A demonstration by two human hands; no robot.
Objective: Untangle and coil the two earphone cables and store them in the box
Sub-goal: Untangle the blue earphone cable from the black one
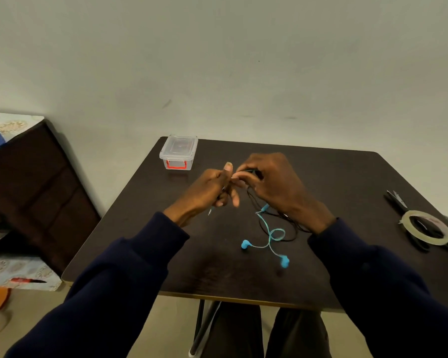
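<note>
**Both hands raised over the bench, working the black cable**

The dark bench (166, 254) has rounded far corners; its near edge runs just above the person's knees, and its left edge slants away beside a dark brown cabinet (36, 192). The near-left part of the benchtop lies bare, with open surface between the hands and the near edge.

The clear plastic box (179, 155) with a red latch sits at the far left corner, close to the bench edge, lid on. What is inside cannot be made out through the plastic.

The left hand (210, 192) is closed around part of the black earphone cable (277, 218), thumb upright, with a small metal plug hanging below the fist. The right hand (274, 184) pinches the same cable near the left thumb, fingers curled together; black loops trail from under it down to the bench.

The blue earphone cable (270, 235) lies on the bench below the right hand, crossing the black loops, both earbuds resting towards the near side.

Near the right edge lie a roll of tape (428, 228) and black scissors (398, 202), the roll resting over the scissors, well apart from the hands.
</note>
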